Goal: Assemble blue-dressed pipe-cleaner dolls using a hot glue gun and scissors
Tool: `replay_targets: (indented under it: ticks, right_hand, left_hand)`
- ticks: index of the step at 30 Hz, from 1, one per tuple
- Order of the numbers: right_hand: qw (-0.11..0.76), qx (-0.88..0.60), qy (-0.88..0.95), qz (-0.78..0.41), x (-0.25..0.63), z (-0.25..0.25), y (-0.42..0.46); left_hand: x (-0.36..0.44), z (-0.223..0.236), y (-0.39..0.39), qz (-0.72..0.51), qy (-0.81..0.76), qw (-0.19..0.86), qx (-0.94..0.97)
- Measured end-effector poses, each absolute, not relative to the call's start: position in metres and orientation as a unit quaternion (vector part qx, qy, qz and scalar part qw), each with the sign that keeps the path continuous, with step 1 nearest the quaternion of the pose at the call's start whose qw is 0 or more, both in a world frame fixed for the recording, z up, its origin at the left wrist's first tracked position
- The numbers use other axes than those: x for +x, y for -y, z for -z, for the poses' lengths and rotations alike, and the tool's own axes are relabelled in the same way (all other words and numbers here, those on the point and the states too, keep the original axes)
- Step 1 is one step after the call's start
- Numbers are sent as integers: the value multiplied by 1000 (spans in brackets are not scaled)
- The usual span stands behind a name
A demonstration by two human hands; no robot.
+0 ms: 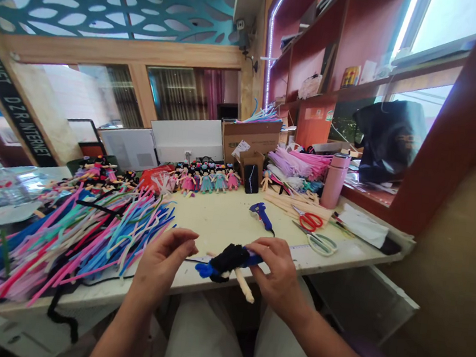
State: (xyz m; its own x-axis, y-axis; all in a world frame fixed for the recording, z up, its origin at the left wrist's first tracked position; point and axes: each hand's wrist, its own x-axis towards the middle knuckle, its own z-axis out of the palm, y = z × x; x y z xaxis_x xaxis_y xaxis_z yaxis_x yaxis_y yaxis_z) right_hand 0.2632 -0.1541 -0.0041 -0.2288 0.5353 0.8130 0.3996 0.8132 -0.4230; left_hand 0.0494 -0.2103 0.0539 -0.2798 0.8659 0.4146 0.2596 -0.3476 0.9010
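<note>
While both our forearms reach over the counter (225,217) edge, our right hand (279,272) pinches the black-and-blue pipe-cleaner doll (228,260) from above; our left hand (164,262), fingers curled, loosely spread, sits just left of it, contact unclear. Pipe-cleaner pile (86,230) lies left.

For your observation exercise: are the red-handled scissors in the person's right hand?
No: the red-handled scissors lie on the table, beyond the right hand.

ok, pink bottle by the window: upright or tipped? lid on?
Upright. The pink bottle stands on its base at the back of the table, beside the scissors. A cap sits on top, so it looks shut.
</note>
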Motion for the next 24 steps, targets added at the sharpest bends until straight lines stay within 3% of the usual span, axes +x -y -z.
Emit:
replay_targets:
  ticks: [9, 15, 24]
  right_hand:
    - [588, -268, 756, 102, 283, -11, 156]
    - [608, -255, 741, 128, 286, -18, 164]
    - [617, -246, 736, 133, 285, -21, 168]
  left_hand:
    - [52, -56, 246, -518, -459, 104, 715]
    - [57, -59, 255, -482, -389, 30, 784]
    - [70, -60, 260, -460, -377, 14, 804]
